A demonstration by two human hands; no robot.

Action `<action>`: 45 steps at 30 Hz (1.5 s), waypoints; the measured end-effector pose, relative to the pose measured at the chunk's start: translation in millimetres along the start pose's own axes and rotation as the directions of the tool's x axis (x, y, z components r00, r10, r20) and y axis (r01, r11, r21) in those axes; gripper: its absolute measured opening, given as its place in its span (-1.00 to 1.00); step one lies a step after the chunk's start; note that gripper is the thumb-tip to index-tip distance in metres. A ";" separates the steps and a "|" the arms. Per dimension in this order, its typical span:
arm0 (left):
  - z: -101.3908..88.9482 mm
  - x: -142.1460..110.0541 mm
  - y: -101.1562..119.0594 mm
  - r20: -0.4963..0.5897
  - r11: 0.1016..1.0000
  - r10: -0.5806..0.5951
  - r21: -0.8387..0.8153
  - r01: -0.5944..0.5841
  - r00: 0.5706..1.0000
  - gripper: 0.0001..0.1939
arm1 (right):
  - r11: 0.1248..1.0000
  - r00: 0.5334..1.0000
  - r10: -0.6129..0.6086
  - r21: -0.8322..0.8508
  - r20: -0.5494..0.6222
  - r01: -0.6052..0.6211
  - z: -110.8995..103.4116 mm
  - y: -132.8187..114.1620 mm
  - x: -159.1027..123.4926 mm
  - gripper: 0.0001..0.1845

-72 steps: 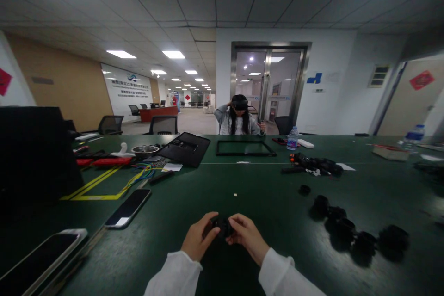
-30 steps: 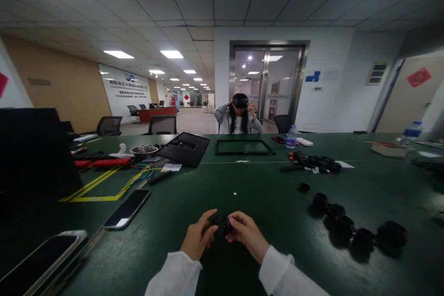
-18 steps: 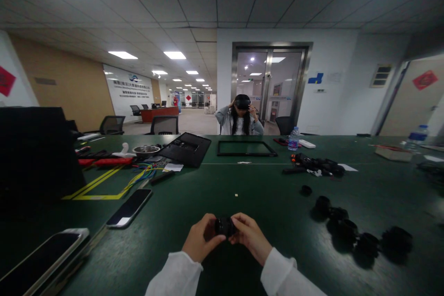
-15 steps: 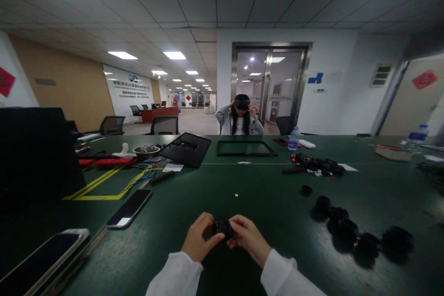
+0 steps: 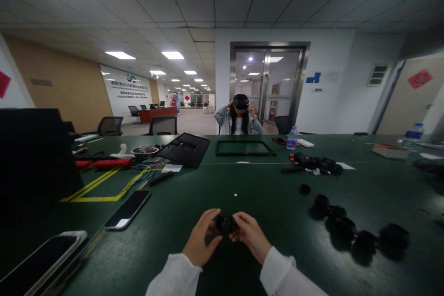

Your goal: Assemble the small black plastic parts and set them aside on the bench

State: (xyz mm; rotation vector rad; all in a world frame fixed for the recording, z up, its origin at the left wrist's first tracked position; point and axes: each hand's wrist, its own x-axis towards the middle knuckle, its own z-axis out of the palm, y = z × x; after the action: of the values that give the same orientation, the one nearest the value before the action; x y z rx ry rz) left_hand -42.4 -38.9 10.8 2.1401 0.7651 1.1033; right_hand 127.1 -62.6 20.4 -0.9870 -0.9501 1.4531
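Between my hands, just above the green table [image 5: 194, 189], is a small black round part [image 5: 226, 223] that looks like a camera lens piece; its exact kind is too dark to tell. My right hand [image 5: 251, 236] pinches its right side. My left hand [image 5: 202, 238] curves around its left side, fingertips at the top and thumb low, in a looser hold. Off to the right sits a row of several black cylindrical parts, among them a large one [image 5: 393, 237], a smaller one [image 5: 321, 203] and a low ring [image 5: 304, 188].
Two phones, a near one [image 5: 41, 259] and a farther one [image 5: 128, 209], lie at left beside a black panel [image 5: 34, 152]. Farther back are coloured wires [image 5: 140, 178], a metal bowl [image 5: 144, 150], a black frame [image 5: 245, 154] and a bottle [image 5: 292, 138]. A person [image 5: 239, 118] sits opposite.
My left thumb and fingers have loosened and shifted around the black part, which has turned in my hands. The person opposite has raised a second hand to their headset.
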 end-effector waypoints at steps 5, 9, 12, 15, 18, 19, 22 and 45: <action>-2.6 0.8 -5.6 -0.045 0.993 -0.104 0.057 0.106 0.994 -0.47 | 0.999 1.000 0.025 -0.023 0.005 -0.025 4.1 -4.6 -4.0 -0.65; -5.3 0.9 -4.4 -0.045 0.979 -0.127 0.153 0.133 0.991 -0.52 | 0.999 0.999 0.033 -0.039 0.018 -0.032 6.3 -6.3 -5.6 -0.64; -6.2 0.7 0.0 -0.012 0.979 -0.057 0.196 0.058 0.998 -0.52 | 1.000 1.000 0.011 -0.026 0.008 -0.011 3.3 -1.7 -1.8 -0.65; -5.4 0.8 1.4 0.034 0.979 0.007 0.203 -0.014 0.999 -0.56 | 1.000 1.000 -0.026 -0.009 -0.009 0.025 -1.4 4.6 3.3 -0.66; -4.1 1.3 -0.1 0.023 0.979 -0.051 0.197 0.046 0.998 -0.59 | 0.999 0.999 -0.043 -0.005 -0.002 0.043 -4.4 8.2 5.4 -0.66; -3.9 1.6 -0.4 0.022 0.976 -0.087 0.203 0.081 0.996 -0.62 | 0.999 0.999 -0.048 -0.006 0.003 0.048 -4.6 8.4 5.2 -0.66; -5.2 2.9 0.4 -0.001 0.952 -0.132 0.280 0.127 0.991 -0.74 | 0.999 0.999 -0.037 -0.018 0.030 0.037 -3.6 7.2 2.8 -0.64; -3.7 0.9 -5.2 -0.031 0.968 -0.161 0.192 0.164 0.987 -0.59 | 0.999 1.000 0.011 -0.047 -0.001 -0.011 2.1 1.3 -0.6 -0.64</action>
State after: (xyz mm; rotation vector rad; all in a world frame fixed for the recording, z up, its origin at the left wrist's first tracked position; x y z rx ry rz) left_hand -46.2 -34.0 9.2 2.1841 1.0742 0.9946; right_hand 124.8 -63.3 19.9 -1.0286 -0.9838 1.4447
